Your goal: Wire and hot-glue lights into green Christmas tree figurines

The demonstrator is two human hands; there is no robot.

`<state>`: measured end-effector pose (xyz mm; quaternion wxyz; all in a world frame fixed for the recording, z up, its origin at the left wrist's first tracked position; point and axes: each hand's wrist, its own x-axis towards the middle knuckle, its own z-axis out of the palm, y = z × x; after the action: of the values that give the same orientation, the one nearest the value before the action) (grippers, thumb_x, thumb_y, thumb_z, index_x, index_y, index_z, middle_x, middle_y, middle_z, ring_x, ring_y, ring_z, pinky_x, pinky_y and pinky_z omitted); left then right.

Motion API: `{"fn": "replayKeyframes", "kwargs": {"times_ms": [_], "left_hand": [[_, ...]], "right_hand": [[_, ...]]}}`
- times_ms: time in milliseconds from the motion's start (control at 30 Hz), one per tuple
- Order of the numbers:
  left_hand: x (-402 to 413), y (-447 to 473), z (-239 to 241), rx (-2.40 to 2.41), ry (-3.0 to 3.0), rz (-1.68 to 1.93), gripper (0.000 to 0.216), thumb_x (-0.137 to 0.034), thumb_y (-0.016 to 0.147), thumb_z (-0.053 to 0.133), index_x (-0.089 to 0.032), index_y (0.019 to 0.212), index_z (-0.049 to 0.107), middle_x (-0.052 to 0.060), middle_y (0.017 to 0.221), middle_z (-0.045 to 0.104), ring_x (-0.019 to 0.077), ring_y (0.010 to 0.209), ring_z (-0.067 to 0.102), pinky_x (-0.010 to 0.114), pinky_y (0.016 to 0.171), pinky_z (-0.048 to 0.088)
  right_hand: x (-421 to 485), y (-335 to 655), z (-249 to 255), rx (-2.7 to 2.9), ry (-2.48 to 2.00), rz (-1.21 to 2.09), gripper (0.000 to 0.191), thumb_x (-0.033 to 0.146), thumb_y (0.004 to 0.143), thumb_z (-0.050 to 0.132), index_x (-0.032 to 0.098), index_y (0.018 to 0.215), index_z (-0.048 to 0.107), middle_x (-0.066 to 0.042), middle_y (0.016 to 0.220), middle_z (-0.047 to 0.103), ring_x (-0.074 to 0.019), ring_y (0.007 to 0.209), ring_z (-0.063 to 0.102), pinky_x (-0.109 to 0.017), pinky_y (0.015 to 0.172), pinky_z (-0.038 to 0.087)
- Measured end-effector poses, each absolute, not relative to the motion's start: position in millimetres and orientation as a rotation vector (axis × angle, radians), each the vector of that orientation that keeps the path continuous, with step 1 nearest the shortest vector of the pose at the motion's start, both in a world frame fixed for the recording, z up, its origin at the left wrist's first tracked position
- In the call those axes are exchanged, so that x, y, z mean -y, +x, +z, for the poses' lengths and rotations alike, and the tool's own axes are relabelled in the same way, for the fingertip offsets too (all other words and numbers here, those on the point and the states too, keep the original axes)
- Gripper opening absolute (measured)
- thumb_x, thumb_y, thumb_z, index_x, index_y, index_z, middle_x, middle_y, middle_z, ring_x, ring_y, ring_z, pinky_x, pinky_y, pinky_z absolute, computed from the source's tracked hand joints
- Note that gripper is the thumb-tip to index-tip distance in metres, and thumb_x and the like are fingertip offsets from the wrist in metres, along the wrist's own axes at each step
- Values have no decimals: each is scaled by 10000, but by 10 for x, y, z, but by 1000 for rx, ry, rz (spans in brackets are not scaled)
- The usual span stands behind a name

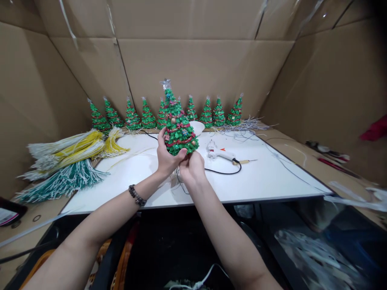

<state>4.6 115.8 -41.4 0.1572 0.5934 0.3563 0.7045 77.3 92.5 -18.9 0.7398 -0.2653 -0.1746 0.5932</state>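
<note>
A small green Christmas tree [178, 127] with red garlands, tiny ornaments and a clear star on top is held upright above the white board [272, 177]. My left hand [165, 155] wraps around its left side, thumb against the lower edge. My right hand [192, 166] is closed under the tree's base, where thin wires hang down. A beaded bracelet sits on my left wrist.
A row of several finished small trees [148, 114] stands along the cardboard back wall. A white glue gun [219, 152] with a black cord lies right of my hands. Bundles of yellow, white and green strips [65, 165] lie at the left. A white bowl [197, 127] sits behind the held tree.
</note>
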Motion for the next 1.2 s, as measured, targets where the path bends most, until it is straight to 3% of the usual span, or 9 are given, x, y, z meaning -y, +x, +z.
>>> {"fn": "replayKeyframes", "kwargs": {"times_ms": [133,300,533,600,667,767,900,1000,1200], "left_hand": [[-1206,45,-413,-818,1485,2038,920,-804,658,653,-233,1337,407,151,1304,581,313,1200,615,432,1023,501],[-1194,72,-314,-683,1228,1916,864,-811,676,626,-285,1334,435,115,1356,590,279,1199,631,408,959,546],[-1163,97,-213,-617,911,1764,871,-779,601,703,-209,1238,535,138,1281,669,327,1142,666,445,900,569],[-1149,110,-226,-615,892,1741,854,-765,589,728,-201,1208,563,133,1242,697,336,1141,668,456,930,556],[-1126,123,-237,-598,900,1716,831,-755,591,739,-196,1187,589,134,1233,709,348,1161,661,467,962,540],[-1096,133,-229,-568,909,1692,827,-754,593,741,-193,1186,605,134,1224,718,367,1182,653,492,994,524],[-1091,128,-195,-562,913,1705,824,-762,588,734,-192,1170,610,123,1110,756,379,1154,669,503,967,535],[-1090,132,-179,-554,938,1719,819,-760,560,751,-186,1131,625,128,1097,760,384,1158,665,476,936,549],[-1051,133,-192,-559,957,1723,779,-741,571,764,-195,1111,633,107,1133,743,348,1180,647,416,937,546]], "right_hand": [[-502,908,-144,396,-634,1400,190,344,874,613,203,772,535,-12,705,698,-159,637,707,-258,601,572],[-190,1252,-330,971,-874,1108,427,514,908,596,197,634,514,18,520,598,-111,461,552,-225,488,413],[21,1676,-313,1217,-741,155,128,175,844,697,200,720,677,-77,1238,643,-244,1187,592,-395,951,472],[19,1691,-210,1274,-519,216,209,135,840,671,197,647,620,-67,1205,672,-254,1190,607,-437,991,464],[-41,1641,-131,1352,-275,466,324,152,877,605,195,577,489,-27,841,717,-209,908,700,-444,923,505],[-233,1478,-122,1285,-148,839,409,187,902,557,200,567,323,91,444,386,-78,398,427,-272,551,463],[-520,1235,-235,1149,-618,860,346,226,836,663,206,617,395,63,585,471,-64,482,341,-195,437,279],[-619,1106,-276,1181,-776,832,154,327,851,658,190,846,589,-14,850,652,-87,570,454,-199,450,340],[-613,913,-259,1182,-725,756,302,406,902,603,158,1037,710,-79,983,710,-163,788,605,-230,557,459]]}}
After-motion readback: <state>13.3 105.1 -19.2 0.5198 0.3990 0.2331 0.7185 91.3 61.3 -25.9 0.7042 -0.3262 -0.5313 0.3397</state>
